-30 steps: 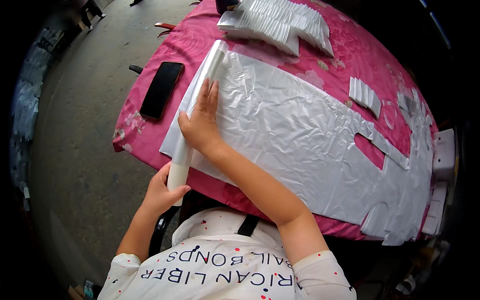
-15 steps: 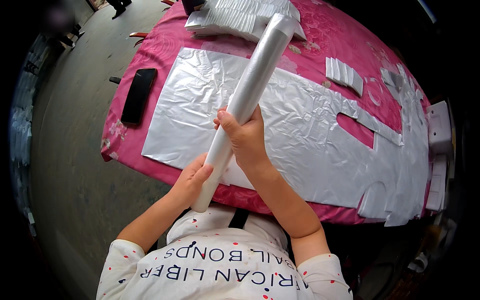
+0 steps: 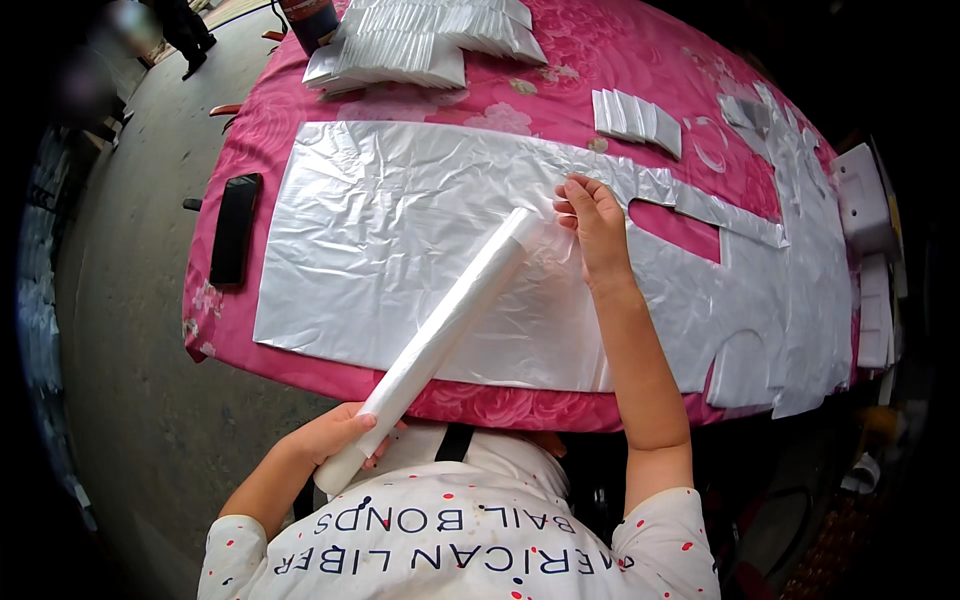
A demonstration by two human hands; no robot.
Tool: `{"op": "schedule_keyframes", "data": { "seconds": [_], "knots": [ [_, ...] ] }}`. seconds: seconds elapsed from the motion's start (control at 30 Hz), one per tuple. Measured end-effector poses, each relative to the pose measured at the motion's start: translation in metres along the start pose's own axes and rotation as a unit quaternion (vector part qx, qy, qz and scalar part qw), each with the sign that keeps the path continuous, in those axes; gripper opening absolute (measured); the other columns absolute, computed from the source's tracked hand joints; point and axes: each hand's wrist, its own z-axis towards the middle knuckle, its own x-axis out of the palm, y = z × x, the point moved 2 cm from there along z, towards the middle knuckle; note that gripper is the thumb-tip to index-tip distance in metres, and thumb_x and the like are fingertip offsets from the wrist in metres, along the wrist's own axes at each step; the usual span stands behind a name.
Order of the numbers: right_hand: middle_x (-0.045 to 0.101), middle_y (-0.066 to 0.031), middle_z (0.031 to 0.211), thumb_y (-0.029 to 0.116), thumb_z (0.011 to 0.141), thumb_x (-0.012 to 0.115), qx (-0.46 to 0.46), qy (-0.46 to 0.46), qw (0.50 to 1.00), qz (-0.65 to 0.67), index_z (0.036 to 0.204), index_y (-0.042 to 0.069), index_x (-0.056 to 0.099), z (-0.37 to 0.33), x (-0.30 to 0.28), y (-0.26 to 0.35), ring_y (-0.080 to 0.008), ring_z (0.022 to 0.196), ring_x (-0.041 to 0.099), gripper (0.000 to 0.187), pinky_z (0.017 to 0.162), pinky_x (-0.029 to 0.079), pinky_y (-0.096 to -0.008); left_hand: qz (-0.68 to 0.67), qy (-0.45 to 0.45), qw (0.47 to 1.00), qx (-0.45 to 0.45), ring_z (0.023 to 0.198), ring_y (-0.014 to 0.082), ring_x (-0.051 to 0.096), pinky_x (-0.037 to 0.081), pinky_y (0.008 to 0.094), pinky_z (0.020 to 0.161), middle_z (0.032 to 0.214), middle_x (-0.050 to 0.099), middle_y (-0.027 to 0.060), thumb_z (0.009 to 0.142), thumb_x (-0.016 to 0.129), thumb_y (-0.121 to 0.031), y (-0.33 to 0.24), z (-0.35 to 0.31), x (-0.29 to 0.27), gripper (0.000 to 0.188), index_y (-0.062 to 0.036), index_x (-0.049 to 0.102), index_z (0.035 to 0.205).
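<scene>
A long roll of clear plastic film [image 3: 440, 320] slants over the table, its low end near my lap and its far end toward the middle. My left hand [image 3: 338, 436] is wrapped round the low end. Beside the far end, my right hand [image 3: 598, 232] has its fingers curled in a pinch, and a thin see-through flap of film runs from the roll to them. Beneath the roll lies a large crinkled white plastic sheet [image 3: 370, 210], flat, with handle-like cut-outs at its right part. Whether it is one layer or several I cannot tell.
A pink flowered cloth [image 3: 570, 45] covers the table. Folded white packets [image 3: 400, 60] pile up at the back beside a dark container [image 3: 312, 22]; a smaller fanned set [image 3: 637, 122] lies right. A black phone [image 3: 235, 230] rests left. White boxes [image 3: 865, 200] stand at the right edge.
The roll has come down and nearer to me. My right hand has let go of its middle and moved right to the film at its far end. My left hand still holds the low end.
</scene>
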Motion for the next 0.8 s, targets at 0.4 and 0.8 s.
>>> {"op": "schedule_keyframes", "data": {
  "seconds": [0.4, 0.8],
  "knots": [
    [0.060, 0.0015, 0.072, 0.024, 0.087, 0.060, 0.149, 0.260, 0.944, -0.140, 0.089, 0.004, 0.064, -0.002, -0.002, 0.005, -0.0031, 0.057, 0.050, 0.021, 0.052, 0.040, -0.0178, -0.020, 0.009, 1.000, 0.003, 0.061, 0.0139, 0.056, 0.047, 0.0269, 0.058, 0.077, 0.058, 0.0076, 0.079, 0.060, -0.052, 0.007, 0.003, -0.004, 0.064, 0.0011, 0.053, 0.114],
    [0.057, 0.0022, 0.064, 0.014, 0.085, 0.060, -0.031, -0.003, 0.953, -0.302, 0.082, 0.001, 0.064, 0.072, -0.085, 0.011, -0.0045, 0.053, 0.048, 0.013, 0.049, 0.040, -0.0208, 0.014, 0.040, 0.996, -0.083, 0.072, 0.0125, 0.057, 0.047, 0.0260, 0.068, 0.089, 0.060, 0.0068, 0.078, 0.066, -0.033, 0.020, -0.020, -0.026, 0.053, 0.0001, 0.051, 0.117]
  ]
}}
